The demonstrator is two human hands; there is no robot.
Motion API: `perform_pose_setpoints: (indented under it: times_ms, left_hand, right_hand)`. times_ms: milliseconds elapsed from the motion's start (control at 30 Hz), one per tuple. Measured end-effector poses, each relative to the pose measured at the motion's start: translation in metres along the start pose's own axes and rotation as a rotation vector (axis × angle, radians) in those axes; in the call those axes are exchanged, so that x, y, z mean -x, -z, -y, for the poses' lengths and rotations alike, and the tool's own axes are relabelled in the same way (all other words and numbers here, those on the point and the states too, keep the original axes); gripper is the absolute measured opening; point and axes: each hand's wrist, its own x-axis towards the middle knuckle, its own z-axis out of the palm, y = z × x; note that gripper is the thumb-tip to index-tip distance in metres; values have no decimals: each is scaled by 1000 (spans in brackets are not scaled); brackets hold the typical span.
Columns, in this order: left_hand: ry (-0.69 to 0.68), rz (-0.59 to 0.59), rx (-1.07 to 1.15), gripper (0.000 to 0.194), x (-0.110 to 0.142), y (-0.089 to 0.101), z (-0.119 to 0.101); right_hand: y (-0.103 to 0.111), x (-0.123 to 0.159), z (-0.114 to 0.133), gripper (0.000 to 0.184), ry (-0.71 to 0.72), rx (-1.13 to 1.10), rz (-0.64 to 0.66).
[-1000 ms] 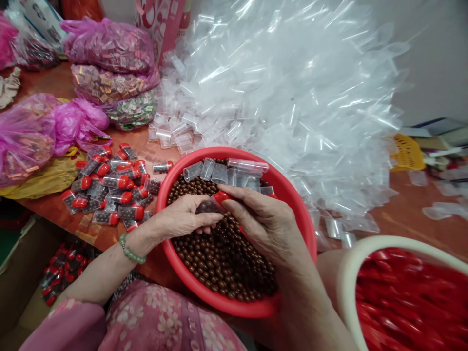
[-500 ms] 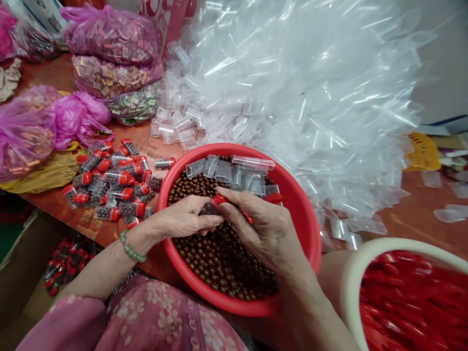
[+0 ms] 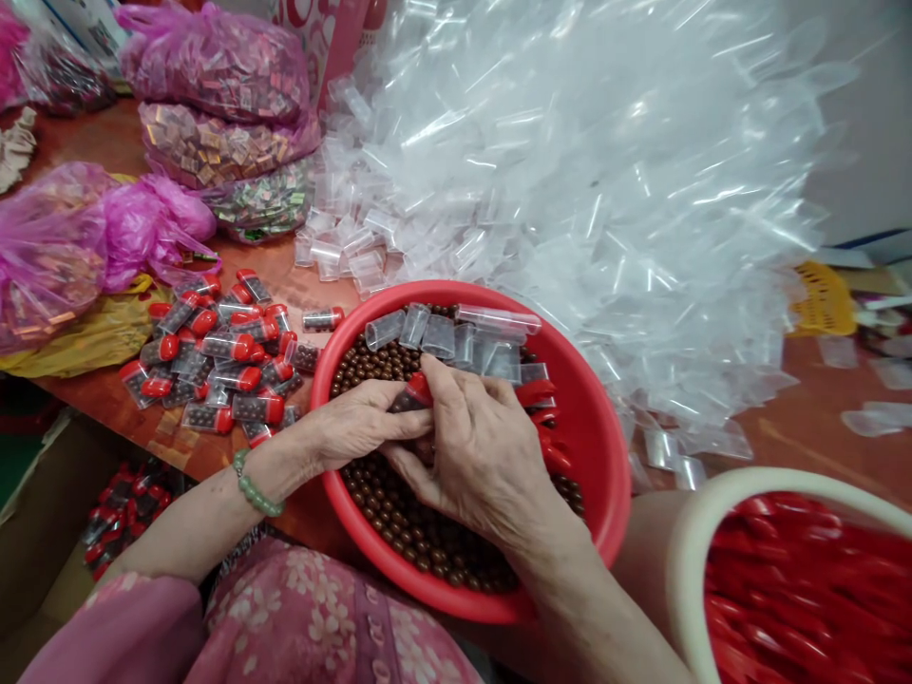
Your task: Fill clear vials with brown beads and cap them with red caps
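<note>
My left hand (image 3: 363,418) holds a small clear plastic tube (image 3: 405,401) with dark contents, a red cap (image 3: 419,388) at its upper end. The fingers of my right hand (image 3: 477,437) close round that capped end from the right; its palm is hidden. Both hands are over a red basin (image 3: 613,446) of shiny brown balls (image 3: 427,541). Inside the basin, behind my hands, lie several clear tubes (image 3: 438,336). Loose red caps (image 3: 556,454) rest to the right of my right hand.
Filled red-capped tubes (image 3: 228,344) lie heaped left of the basin, with more in a cardboard box (image 3: 35,579) below. A huge pile of clear tubes (image 3: 570,171) rises behind. At the right stands a cream tub (image 3: 688,570) of red caps. Pink bags (image 3: 220,71) sit back left.
My right hand has shifted slightly left and closed over the tube's end, where the red cap now sits. Loose red caps now show in the basin beside it.
</note>
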Motion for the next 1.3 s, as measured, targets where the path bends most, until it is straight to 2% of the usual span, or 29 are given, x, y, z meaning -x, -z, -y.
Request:
perform_pose_setpoints:
  times_ms: [433,967,1100,1200,1300]
  left_hand:
    - [-38,31,37,48,4,1,2]
    - [-38,10,62,51,6,1,0]
    - [-79,-23,107,50,4,-1,2]
    - [-45,-37,153,48,1,-2,3]
    - [54,-92,190,53,-2,-6,3]
  right_hand:
    - [-5,0,0,65,62,74,-135]
    - [-10,-2,6,67,16,33,-145]
    - [-10,-1,3,66,-16,-26,-93]
    - [-10,2,0,73,-81,-119,-82]
    - [-11,6,0,81,-111,-156,-102]
